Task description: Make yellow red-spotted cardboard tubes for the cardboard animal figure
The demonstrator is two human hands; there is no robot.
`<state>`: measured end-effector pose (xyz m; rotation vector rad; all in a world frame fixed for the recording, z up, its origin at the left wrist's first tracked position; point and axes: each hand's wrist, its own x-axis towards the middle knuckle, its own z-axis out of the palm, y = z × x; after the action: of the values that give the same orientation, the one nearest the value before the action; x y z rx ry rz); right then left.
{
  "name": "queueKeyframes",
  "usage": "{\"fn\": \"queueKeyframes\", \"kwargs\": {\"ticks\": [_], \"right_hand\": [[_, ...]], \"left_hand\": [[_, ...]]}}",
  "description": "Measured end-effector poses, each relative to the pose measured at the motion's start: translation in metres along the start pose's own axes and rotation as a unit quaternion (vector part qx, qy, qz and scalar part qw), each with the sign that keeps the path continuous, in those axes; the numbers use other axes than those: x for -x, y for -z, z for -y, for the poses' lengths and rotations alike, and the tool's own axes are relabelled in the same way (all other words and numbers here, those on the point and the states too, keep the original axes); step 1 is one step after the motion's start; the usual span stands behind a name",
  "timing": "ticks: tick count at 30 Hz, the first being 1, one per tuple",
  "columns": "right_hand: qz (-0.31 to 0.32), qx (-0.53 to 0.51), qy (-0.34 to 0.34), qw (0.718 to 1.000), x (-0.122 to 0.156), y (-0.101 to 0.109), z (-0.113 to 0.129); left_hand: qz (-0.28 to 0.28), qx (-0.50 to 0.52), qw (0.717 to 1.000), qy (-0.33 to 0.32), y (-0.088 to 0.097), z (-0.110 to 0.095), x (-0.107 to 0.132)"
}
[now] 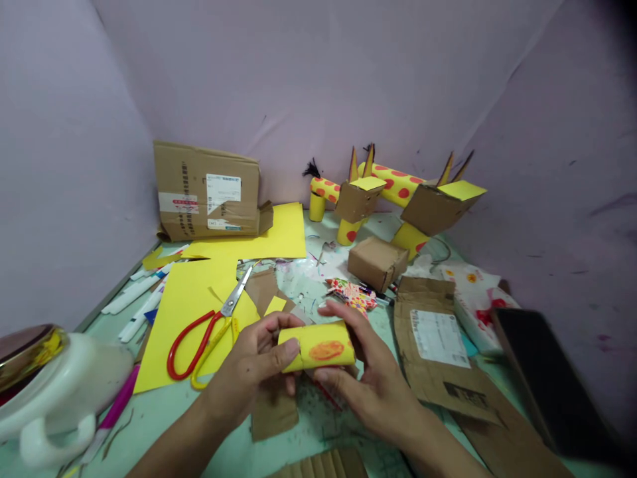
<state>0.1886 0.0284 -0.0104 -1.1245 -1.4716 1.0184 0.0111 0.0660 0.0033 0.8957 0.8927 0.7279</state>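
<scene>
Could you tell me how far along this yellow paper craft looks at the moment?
Done: two spotted yellow tube animals with cardboard heads stand at the back. In hand: the left hand and right hand together hold a yellow-wrapped roll bearing one orange spot. Left: the roll shows only that single spot and stands joined to nothing; yellow paper sheets, red-handled scissors and a small cardboard box lie loose.

The yellow paper-covered tube with an orange spot (318,346) looks matt and smooth. Left of it, the red-handled scissors (209,330) have glossy plastic grips and shiny metal blades. Beneath the tube, the brown cardboard scrap (273,408) is rough, dull. The white plastic jug (60,392) gleams.
</scene>
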Motion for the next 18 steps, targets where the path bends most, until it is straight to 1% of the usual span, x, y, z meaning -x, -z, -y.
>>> {"fn": "queueKeyframes", "kwargs": {"ticks": [1,3,5,6,8,9,11,14,16,18], "right_hand": [[-0.03,-0.053,-0.033,0.998,-0.001,-0.001,0.001],[-0.072,-0.166,-0.093,0.979,-0.004,-0.006,0.004],[-0.073,-0.236,-0.137,0.959,-0.006,-0.009,0.009],[-0.066,-0.245,-0.152,0.955,-0.007,-0.01,0.011],[-0.065,-0.218,-0.166,0.959,-0.008,-0.011,0.016],[-0.07,-0.191,-0.165,0.965,-0.007,-0.01,0.017],[-0.085,-0.13,-0.146,0.977,-0.005,-0.01,0.018],[-0.077,-0.05,-0.083,0.992,0.0,-0.011,0.016],[-0.052,0.003,-0.028,0.998,0.001,-0.011,0.014],[-0.022,0.043,0.001,0.999,-0.001,-0.005,0.011]], "left_hand": [[-0.006,0.023,1.0,-0.01,-0.001,0.002,-0.001],[-0.023,0.071,0.996,-0.039,-0.005,0.007,-0.002],[-0.017,0.104,0.993,-0.058,-0.012,0.014,-0.002],[-0.004,0.111,0.992,-0.062,-0.015,0.017,-0.002],[0.018,0.091,0.993,-0.075,-0.019,0.023,-0.003],[0.021,0.06,0.994,-0.089,-0.02,0.026,-0.003],[0.009,-0.029,0.991,-0.129,-0.02,0.03,-0.003],[-0.035,-0.138,0.975,-0.169,-0.018,0.033,-0.003],[-0.059,-0.172,0.968,-0.173,-0.019,0.032,-0.001],[-0.073,-0.19,0.965,-0.166,-0.02,0.027,0.0]]}}
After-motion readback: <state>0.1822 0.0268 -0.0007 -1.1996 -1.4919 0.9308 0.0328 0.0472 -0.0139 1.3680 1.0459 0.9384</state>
